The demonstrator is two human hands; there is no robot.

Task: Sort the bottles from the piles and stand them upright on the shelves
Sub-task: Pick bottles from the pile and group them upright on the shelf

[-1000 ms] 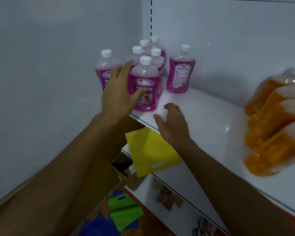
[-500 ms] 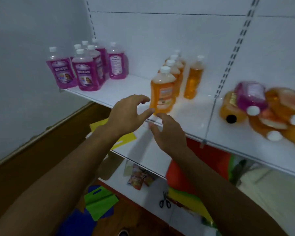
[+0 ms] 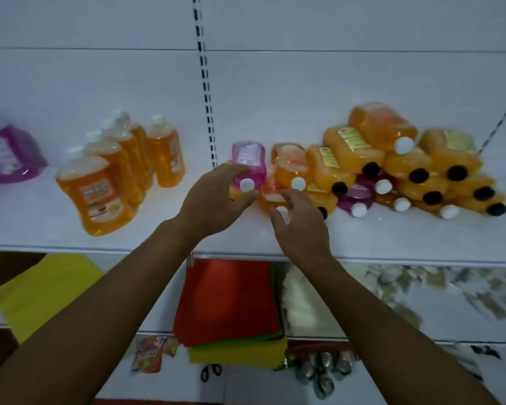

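A pile of lying bottles [image 3: 398, 159], orange with a few pink ones, fills the right of the white shelf [image 3: 392, 241]. At its left end lies a pink bottle [image 3: 249, 159], white cap toward me. My left hand [image 3: 216, 201] reaches it, fingers over its shoulder and thumb under the cap, not clearly closed. My right hand [image 3: 300, 226] hovers at an orange bottle [image 3: 272, 197] below it, thumb and fingers spread around its white cap. Several orange bottles [image 3: 97, 194] stand upright to the left, and pink ones [image 3: 11, 156] at the far left.
A slotted upright [image 3: 206, 92] divides the back panel. On the lower shelf lie a yellow bag [image 3: 41, 296], stacked red bags [image 3: 228, 299] and white packets [image 3: 304, 311]. Scissors [image 3: 211, 372] and small packets lie on the bottom shelf.
My view has swung right from the pink bottles to the pile. Both hands have moved along the shelf to the pile's left end, the left one reaching the lying pink bottle.
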